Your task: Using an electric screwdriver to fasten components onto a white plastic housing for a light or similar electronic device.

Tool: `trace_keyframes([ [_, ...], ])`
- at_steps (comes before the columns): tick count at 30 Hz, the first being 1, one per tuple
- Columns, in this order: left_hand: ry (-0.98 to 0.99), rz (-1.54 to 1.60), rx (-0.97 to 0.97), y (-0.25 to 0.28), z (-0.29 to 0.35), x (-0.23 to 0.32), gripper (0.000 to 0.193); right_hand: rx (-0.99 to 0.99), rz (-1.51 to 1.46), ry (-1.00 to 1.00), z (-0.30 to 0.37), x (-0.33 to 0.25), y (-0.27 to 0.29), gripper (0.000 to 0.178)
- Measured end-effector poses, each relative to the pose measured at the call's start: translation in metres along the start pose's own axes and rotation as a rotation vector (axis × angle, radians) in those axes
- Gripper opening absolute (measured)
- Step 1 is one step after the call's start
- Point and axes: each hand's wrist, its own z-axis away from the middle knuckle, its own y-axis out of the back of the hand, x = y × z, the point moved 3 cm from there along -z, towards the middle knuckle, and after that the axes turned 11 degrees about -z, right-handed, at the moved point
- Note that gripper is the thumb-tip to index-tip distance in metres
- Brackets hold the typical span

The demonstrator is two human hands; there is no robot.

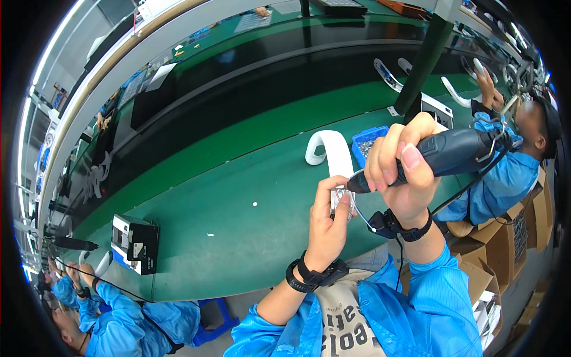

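Observation:
My right hand is wrapped round a dark electric screwdriver, which hangs by a hook and chain and lies nearly level. Its tip reaches the near end of a white curved plastic part. That near end is pinched in my left hand, thumb on top and fingers beneath. The part's far end bends round into a hook. A thin pale wire runs from the held end. Whether the bit sits in a screw cannot be made out, since my fingers hide it.
A blue bin of small screws stands just beyond my hands. On the green bench sits a black-and-white boxy device to the left. Co-workers in blue sit left and right. A green post rises ahead; cardboard boxes are at right.

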Motion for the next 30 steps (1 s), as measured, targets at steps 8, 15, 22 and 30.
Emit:
trace_keyframes([
  [8, -0.021, -0.098, 0.098, -0.002, 0.005, 0.003, 0.031, -0.035, 0.151, -0.009, 0.004, 0.006, -0.017, 0.017],
  [15, -0.091, -0.205, 0.109, 0.0, 0.002, 0.009, 0.036, -0.021, 0.346, -0.01, 0.001, 0.017, -0.015, 0.017],
  [22, -0.076, -0.101, 0.099, -0.007, 0.001, 0.019, 0.052, -0.059, 0.353, -0.027, -0.006, 0.016, -0.021, 0.018],
  [30, -0.17, -0.266, 0.088, 0.018, 0.016, 0.012, 0.046, 0.158, -0.015, 0.012, 0.023, -0.012, -0.004, 0.021],
])
